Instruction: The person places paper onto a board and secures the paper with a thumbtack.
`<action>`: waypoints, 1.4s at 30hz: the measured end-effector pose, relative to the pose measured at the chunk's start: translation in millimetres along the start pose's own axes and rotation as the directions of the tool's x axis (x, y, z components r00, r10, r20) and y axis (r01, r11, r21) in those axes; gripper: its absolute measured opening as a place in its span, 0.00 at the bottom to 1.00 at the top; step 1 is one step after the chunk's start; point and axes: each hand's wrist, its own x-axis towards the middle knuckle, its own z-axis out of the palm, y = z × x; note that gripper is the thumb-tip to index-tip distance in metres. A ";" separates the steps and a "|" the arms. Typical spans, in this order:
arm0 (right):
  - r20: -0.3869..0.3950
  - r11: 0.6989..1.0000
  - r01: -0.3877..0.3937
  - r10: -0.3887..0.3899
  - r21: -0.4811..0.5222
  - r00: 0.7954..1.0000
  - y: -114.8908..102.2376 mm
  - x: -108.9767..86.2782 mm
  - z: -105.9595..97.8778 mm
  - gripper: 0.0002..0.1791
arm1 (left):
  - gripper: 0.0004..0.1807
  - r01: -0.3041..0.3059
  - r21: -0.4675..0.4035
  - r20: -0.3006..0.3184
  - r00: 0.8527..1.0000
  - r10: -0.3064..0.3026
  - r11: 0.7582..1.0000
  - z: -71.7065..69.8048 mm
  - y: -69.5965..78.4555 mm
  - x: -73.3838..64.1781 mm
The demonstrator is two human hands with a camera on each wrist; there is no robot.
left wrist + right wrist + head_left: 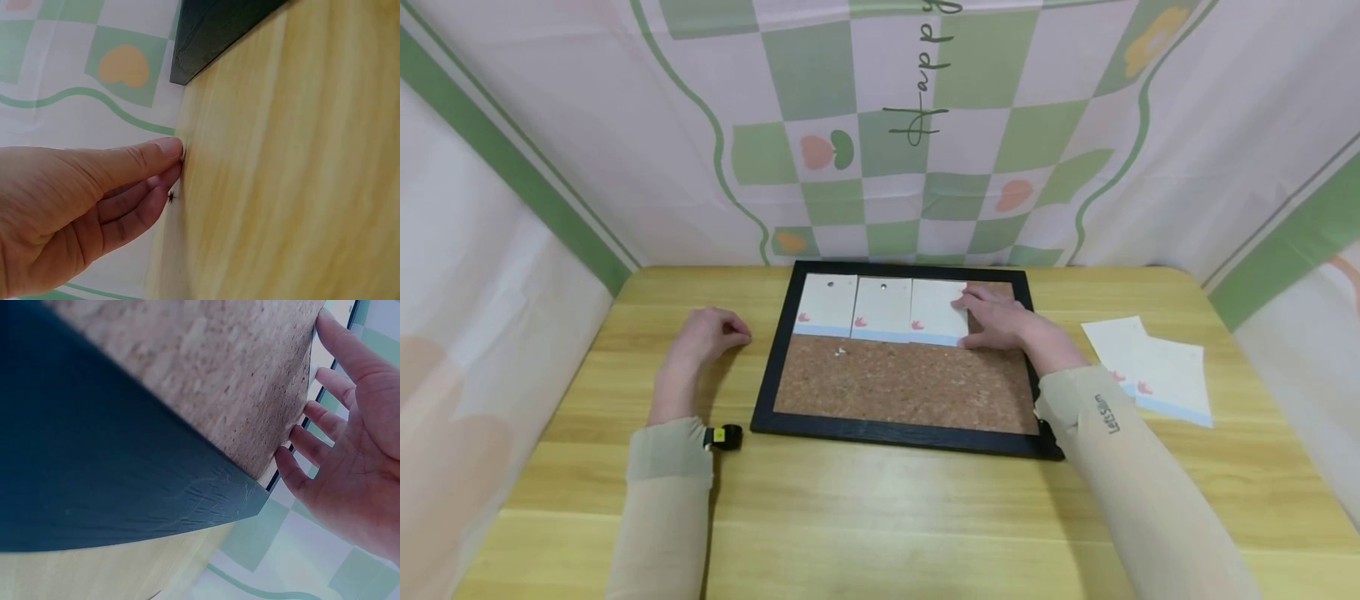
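Note:
On the cork board three cream cards with pink prints and blue lower strips stand side by side along the top. A small round tack head shows near the top of the left card and of the middle card. My right hand rests with spread fingers on the right edge of the third card. Left of the frame, my left hand has its thumb and fingertips together low at the table. A tiny dark spiky thing shows beside its fingers; whether the fingertips pinch anything I cannot tell.
A black frame borders the board. Two more cards overlap on the table at the right, one loose card lying over the other. Small whitish bits lie on the cork below the cards. A printed cloth hangs behind the table.

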 end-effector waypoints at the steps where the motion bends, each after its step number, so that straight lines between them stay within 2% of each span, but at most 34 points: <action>1: 0.001 1.000 0.001 -0.001 0.000 1.000 0.1 0.1 0.2 0.37 | 0.09 -0.002 0.001 0.003 1.000 0.002 1.000 0.1 0.4 -0.3; 13: 0.012 0.999 0.015 -0.015 -0.032 1.000 -0.8 0.8 0.4 0.37 | 0.05 -0.054 -0.084 -0.016 0.998 0.052 0.995 -0.7 2.2 -1.9; 23: 0.011 0.999 0.028 -0.028 -0.035 1.000 -0.4 -0.5 0.4 0.37 | 0.10 -0.013 -0.096 0.019 1.000 0.015 0.995 -2.9 9.3 -1.7; 33: 0.010 0.999 0.026 -0.026 -0.036 1.000 0.7 -1.4 2.1 0.38 | 0.09 -0.049 -0.158 0.050 0.997 0.057 0.986 -1.9 15.0 -2.4; 42: 0.011 0.999 0.020 -0.019 -0.033 1.000 1.2 -2.7 1.3 0.38 | 0.08 -0.064 -0.177 0.037 0.997 0.072 0.982 -1.9 17.6 -1.9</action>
